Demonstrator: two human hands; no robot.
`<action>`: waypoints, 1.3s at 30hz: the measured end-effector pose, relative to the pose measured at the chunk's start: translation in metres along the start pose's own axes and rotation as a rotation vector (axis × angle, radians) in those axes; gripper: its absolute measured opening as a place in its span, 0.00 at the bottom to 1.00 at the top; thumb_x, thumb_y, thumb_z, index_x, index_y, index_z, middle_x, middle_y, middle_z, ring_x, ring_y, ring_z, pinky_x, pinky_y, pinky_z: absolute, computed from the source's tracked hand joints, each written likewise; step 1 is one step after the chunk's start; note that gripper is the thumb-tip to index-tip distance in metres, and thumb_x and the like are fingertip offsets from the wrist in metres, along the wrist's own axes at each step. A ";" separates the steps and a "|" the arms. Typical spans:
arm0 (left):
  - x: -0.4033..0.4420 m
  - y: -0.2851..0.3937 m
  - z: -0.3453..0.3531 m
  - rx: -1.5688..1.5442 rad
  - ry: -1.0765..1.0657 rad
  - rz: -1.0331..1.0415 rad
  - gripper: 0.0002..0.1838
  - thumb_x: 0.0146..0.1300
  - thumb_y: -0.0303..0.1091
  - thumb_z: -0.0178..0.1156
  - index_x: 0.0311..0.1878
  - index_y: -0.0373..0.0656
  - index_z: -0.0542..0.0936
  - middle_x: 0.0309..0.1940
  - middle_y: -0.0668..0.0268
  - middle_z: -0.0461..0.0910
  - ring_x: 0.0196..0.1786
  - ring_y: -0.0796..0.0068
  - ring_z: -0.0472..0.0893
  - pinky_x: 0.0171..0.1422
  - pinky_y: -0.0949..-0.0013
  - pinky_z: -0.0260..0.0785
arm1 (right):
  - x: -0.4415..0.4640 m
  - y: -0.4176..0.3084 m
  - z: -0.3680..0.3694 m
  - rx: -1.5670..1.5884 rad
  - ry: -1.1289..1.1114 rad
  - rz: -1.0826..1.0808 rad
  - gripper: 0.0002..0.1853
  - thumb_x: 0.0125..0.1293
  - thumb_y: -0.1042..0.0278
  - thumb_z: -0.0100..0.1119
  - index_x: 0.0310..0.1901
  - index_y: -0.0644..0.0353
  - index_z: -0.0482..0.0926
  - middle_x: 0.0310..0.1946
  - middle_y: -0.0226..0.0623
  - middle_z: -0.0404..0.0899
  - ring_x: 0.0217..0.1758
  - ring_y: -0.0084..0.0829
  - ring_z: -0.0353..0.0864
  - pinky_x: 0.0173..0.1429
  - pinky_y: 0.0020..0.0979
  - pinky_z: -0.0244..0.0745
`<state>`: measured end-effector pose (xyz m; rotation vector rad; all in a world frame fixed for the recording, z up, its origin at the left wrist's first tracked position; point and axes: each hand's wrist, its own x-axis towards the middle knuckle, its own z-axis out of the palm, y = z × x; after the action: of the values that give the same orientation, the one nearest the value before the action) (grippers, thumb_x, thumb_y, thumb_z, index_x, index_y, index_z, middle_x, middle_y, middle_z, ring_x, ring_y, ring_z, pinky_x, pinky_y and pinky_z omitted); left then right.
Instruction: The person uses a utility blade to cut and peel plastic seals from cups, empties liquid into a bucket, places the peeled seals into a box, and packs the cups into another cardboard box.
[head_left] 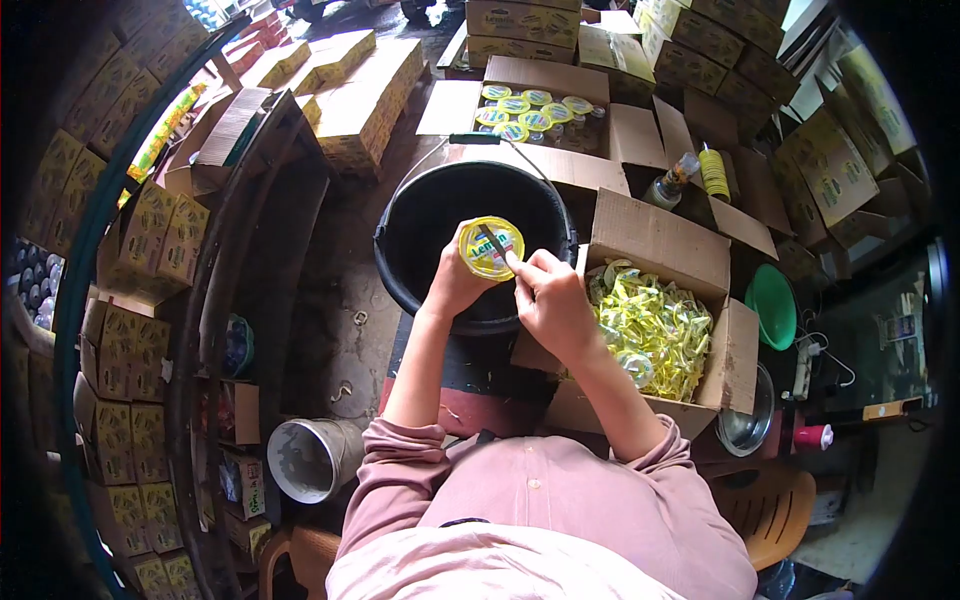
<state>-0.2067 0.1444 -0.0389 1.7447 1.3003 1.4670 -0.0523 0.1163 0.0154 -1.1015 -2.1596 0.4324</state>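
Note:
My left hand (pixel 458 275) is closed around a sealed plastic cup (pixel 484 262) with a printed yellow-and-white lid, tilted so that its top faces me. My right hand (pixel 552 298) grips a thin, dark blade-like tool (pixel 492 238), which lies across the lid; its exact kind is hard to make out. Both hands are over the near part of a black bucket (pixel 410 205) with its wire handle raised. Right beside my right forearm, an open carton (pixel 660 228) holds a heap of yellow-and-clear plastic scraps (pixel 655 320).
Several similar lidded cups (pixel 535 120) stand in an open carton (pixel 530 72) beyond the bucket. A jar (pixel 665 188) and a yellow stack (pixel 714 175) are at the right, with a green bowl (pixel 772 305) nearer. A white bucket (pixel 305 460) lies tipped at the left.

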 end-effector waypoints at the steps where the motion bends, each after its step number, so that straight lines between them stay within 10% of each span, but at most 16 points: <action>1: 0.000 0.000 0.000 0.002 0.001 -0.011 0.29 0.37 0.28 0.73 0.45 0.39 0.71 0.38 0.60 0.78 0.42 0.68 0.80 0.46 0.69 0.73 | 0.001 0.000 0.000 -0.017 -0.005 -0.010 0.14 0.50 0.77 0.54 0.41 0.64 0.77 0.32 0.43 0.74 0.33 0.43 0.75 0.41 0.38 0.70; 17: 0.000 -0.001 0.000 0.088 0.020 0.023 0.30 0.36 0.25 0.72 0.46 0.39 0.70 0.40 0.61 0.77 0.44 0.69 0.78 0.50 0.70 0.70 | -0.029 0.003 -0.040 0.059 -0.091 0.049 0.16 0.48 0.79 0.53 0.42 0.63 0.78 0.26 0.43 0.73 0.30 0.43 0.74 0.38 0.38 0.71; 29: -0.003 -0.005 -0.002 -0.166 -0.260 -0.012 0.27 0.35 0.22 0.71 0.44 0.39 0.74 0.39 0.65 0.77 0.44 0.75 0.77 0.51 0.72 0.70 | 0.019 0.057 -0.051 -0.143 -0.089 -0.555 0.20 0.46 0.81 0.54 0.42 0.49 0.80 0.27 0.28 0.74 0.31 0.28 0.74 0.43 0.29 0.66; 39: -0.003 -0.004 -0.002 -0.246 -0.288 -0.035 0.27 0.36 0.24 0.71 0.44 0.39 0.74 0.39 0.65 0.77 0.44 0.74 0.77 0.51 0.71 0.70 | 0.029 0.056 -0.045 -0.228 -0.172 -0.599 0.22 0.46 0.80 0.54 0.43 0.45 0.80 0.26 0.27 0.71 0.33 0.25 0.74 0.45 0.29 0.66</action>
<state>-0.2103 0.1433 -0.0429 1.6866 0.9550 1.2416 -0.0007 0.1725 0.0296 -0.4874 -2.5979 0.0048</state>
